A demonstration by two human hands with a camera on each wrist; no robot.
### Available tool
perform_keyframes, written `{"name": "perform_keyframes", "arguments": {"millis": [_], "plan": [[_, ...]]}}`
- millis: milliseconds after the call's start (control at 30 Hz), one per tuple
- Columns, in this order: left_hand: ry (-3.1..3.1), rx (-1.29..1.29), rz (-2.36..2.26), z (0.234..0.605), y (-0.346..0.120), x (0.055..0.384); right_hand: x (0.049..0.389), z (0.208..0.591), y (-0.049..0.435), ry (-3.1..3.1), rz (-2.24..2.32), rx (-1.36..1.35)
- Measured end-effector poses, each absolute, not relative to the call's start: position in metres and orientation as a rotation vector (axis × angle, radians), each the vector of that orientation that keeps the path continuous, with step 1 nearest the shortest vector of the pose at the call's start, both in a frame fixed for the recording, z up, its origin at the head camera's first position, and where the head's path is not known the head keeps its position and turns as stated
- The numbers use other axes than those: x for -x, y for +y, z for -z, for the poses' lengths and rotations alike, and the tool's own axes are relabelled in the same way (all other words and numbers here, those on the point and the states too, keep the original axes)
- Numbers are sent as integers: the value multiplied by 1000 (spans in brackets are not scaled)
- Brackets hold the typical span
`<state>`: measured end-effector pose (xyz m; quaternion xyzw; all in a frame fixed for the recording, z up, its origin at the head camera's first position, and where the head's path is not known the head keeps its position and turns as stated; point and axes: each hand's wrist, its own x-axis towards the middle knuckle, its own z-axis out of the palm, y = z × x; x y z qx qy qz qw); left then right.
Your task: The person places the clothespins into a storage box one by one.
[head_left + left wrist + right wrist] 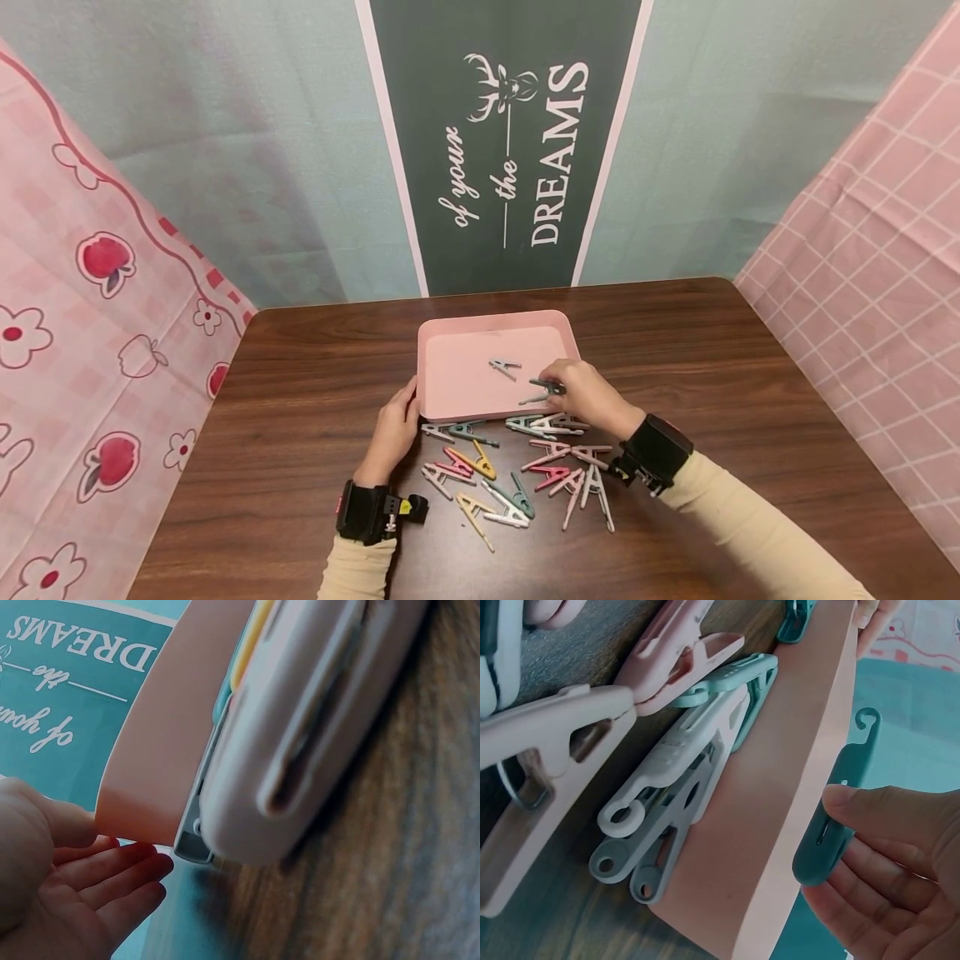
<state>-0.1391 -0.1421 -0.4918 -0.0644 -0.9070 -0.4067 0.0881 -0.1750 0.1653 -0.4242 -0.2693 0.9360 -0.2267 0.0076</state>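
Observation:
A pink rectangular tray [457, 367] lies on the table with one grey clothespin [505, 367] in it. Over its front right part, my right hand [588, 396] pinches a dark teal clothespin [836, 817] between thumb and fingers. At the tray's front left corner, my left hand [392, 429] touches the outer side, its fingers fairly straight in the left wrist view. Several clothespins, among them a yellow one [480, 463], a white one [508, 516] and a pink one [550, 452], lie spread in front of the tray.
The brown wooden table [315, 375] is bordered by a teal curtain [300, 167] behind and pink patterned cloths at both sides. A few grey, white and teal clothespins [679, 780] lie close against the tray's front wall.

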Motion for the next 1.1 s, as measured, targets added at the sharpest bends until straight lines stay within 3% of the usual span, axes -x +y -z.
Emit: {"name": "perform_keyframes", "arguments": {"millis": [400,1100], "plan": [[-2717,200,1211,494,-142,142,181,431,169,2844,703,627],[-2694,180,1227,494,-143,141,194,435,164,2878,461,676]]}}
